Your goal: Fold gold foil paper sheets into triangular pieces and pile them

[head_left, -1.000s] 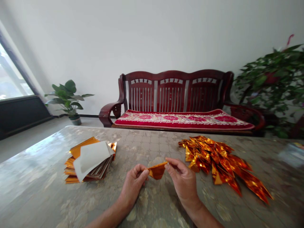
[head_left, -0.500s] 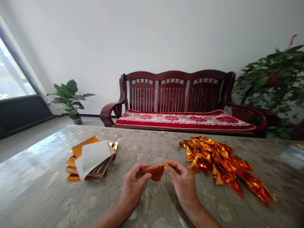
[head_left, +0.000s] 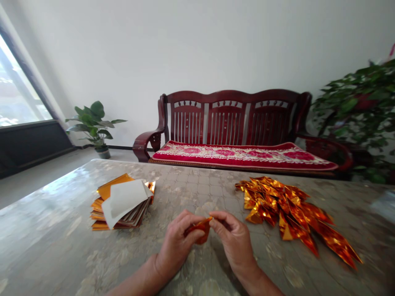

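Note:
Between my hands, just above the table, is a small folded piece of orange foil paper [head_left: 202, 233]. My left hand [head_left: 180, 238] has its thumb and fingers closed round the left part of it and hides that end. With thumb and forefinger, my right hand [head_left: 231, 236] pinches its right tip. Left of my hands lies a stack of foil paper sheets [head_left: 126, 201], some showing white backs and some orange edges. To the right is a pile of folded shiny orange foil pieces [head_left: 286, 205], pointed at their ends.
The table [head_left: 197, 189] has a glossy patterned cover. Beyond it stands a dark red wooden bench [head_left: 228, 123] with a red floral cushion. A clear plastic item [head_left: 384, 205] lies at the right edge. Potted plants [head_left: 95, 123] stand on both sides.
My left hand has shifted right along the folded foil paper and now covers more of it. My right hand has moved slightly left, still at the tip. The view has turned a little left.

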A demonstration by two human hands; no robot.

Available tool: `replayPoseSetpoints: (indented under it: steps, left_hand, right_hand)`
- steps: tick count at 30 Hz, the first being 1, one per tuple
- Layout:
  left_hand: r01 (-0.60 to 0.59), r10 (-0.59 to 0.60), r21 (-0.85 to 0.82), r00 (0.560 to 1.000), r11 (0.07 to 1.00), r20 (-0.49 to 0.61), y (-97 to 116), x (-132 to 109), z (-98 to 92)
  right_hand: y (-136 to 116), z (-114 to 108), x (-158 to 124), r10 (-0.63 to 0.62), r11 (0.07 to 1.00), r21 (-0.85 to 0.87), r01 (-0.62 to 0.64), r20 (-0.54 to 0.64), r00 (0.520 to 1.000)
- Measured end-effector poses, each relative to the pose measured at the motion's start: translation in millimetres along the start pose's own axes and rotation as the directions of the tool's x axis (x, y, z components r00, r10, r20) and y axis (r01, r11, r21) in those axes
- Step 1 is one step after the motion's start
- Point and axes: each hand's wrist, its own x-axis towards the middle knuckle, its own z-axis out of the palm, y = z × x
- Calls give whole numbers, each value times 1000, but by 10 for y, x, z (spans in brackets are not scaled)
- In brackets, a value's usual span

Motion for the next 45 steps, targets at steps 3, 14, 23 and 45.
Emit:
replayPoseSetpoints:
  steps: [3, 14, 23, 45]
  left_hand:
    - [27, -28, -70, 999, 997, -15, -36, -1, 0]
    - [187, -196, -404, 980, 896, 18, -62, 29, -22]
    - [164, -163, -310, 986, 936, 30, -139, 0, 28]
    - [23, -33, -182, 998, 983, -50, -114, -44, 57]
  right_hand:
    - [-14, 6, -12, -13, 1000, -5, 13, 41, 999]
    - [-65, -9, -11, -70, 997, -20, 74, 147, 987]
    - [-74, -32, -36, -192, 966, -151, 212, 136, 972]
    - [-140, -42, -45, -352, 886, -255, 387, 173, 920]
